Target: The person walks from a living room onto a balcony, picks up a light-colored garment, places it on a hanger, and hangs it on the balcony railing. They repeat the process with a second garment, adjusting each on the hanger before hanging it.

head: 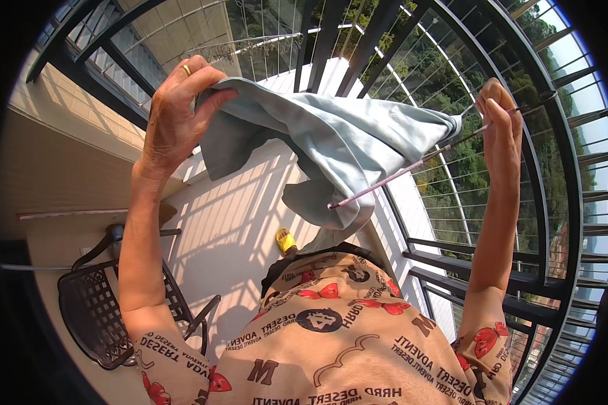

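Note:
A pale blue-green cloth garment (329, 121) is stretched in the air before me. My left hand (182, 101), with a ring on one finger, pinches the garment's upper left edge between thumb and fingers. At the right, my right hand (501, 114) is closed on the end of a thin rod (380, 183) with a pinkish sleeve; it may be part of a hanger. This rod slants down to the left across the front of the garment. The garment's gathered right corner lies just left of my right hand, joined by a thin strand. Loose folds hang down in the middle.
Dark metal railings (534, 202) with thin wires curve around the front and right, trees beyond. A dark metal armchair (93, 314) stands at lower left. My foot in a yellow slipper (286, 241) is on the pale floor (218, 223). A beige wall (81, 162) runs along the left.

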A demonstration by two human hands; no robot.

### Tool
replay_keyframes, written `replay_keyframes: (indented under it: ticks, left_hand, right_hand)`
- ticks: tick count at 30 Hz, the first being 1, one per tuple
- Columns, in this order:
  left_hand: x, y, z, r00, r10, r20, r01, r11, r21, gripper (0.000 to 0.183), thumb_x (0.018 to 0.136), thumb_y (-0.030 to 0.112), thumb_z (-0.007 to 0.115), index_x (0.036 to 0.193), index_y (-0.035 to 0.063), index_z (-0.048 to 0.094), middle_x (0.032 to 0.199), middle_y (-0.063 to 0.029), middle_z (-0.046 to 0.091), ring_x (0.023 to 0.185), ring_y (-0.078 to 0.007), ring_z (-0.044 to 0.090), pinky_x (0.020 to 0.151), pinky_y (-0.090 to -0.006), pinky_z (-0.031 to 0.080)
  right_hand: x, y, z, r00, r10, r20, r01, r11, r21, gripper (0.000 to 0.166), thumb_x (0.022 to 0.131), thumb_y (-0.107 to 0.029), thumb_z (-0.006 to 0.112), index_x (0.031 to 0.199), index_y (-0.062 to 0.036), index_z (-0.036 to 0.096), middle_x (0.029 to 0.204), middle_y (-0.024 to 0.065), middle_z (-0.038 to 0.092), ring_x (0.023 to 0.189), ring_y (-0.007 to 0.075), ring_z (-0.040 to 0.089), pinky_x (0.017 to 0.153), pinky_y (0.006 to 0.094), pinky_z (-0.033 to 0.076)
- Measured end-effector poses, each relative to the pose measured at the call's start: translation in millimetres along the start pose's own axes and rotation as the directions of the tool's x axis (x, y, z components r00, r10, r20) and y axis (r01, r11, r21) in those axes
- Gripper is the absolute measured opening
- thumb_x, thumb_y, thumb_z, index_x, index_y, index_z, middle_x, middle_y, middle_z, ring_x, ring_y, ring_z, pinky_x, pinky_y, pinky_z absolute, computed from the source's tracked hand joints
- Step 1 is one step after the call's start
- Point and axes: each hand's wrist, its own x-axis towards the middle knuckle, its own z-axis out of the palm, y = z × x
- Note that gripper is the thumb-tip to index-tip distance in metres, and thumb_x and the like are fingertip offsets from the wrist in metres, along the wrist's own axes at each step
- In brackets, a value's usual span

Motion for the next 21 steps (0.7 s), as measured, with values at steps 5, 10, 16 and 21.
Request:
replay_keyframes:
  ticks: [5,10,16,21]
  left_hand:
    - [-96.8,8.1,76.2,0.734,-0.641,-0.226,0.6,0.767,-0.228,0.024,0.077,0.006,0.067,0.098,0.0046,0.056,0.079,-0.0047,0.055,0.081,-0.0184,0.055,0.071,-0.029,0.044]
    - [-110.6,88.6,111.4,0.707,-0.707,-0.027,0.555,0.578,-0.599,0.035,0.078,0.026,0.07,0.098,0.0027,0.054,0.084,-0.0088,0.057,0.076,-0.0206,0.056,0.072,-0.0324,0.045]
    - [-105.1,68.6,147.1,0.675,-0.703,-0.224,0.568,0.688,-0.451,0.028,0.081,0.005,0.061,0.105,-0.0021,0.049,0.085,-0.0131,0.06,0.073,-0.0254,0.059,0.068,-0.0319,0.047]
    - [-95.6,40.1,121.0,0.749,-0.662,0.024,0.661,0.746,-0.076,0.02,0.09,0.016,0.046,0.1,0.0006,0.055,0.073,-0.0258,0.055,0.074,-0.042,0.055,0.061,-0.0443,0.042]
  right_hand:
    - [5.5,-0.7,22.8,0.997,0.032,-0.074,-0.033,0.999,-0.023,0.038,0.086,-0.041,0.057,0.064,-0.0156,0.038,0.064,-0.0074,0.024,0.061,0.0049,0.024,0.059,0.023,0.02]
    - [10.4,-15.0,57.0,0.995,0.083,0.055,-0.074,0.986,-0.149,0.044,0.083,-0.041,0.063,0.064,-0.0072,0.042,0.067,-0.0043,0.028,0.059,0.0057,0.028,0.052,0.0245,0.024]
    - [1.1,-23.0,94.6,0.981,0.032,0.192,0.003,0.983,-0.182,0.041,0.084,-0.037,0.062,0.071,-0.0017,0.046,0.07,0.0021,0.035,0.065,0.012,0.036,0.06,0.0268,0.033]
    - [-7.8,5.1,102.8,0.951,0.129,0.28,-0.058,0.966,-0.251,0.032,0.091,-0.032,0.052,0.081,-0.0021,0.047,0.072,0.0054,0.038,0.065,0.0166,0.039,0.061,0.0316,0.036]
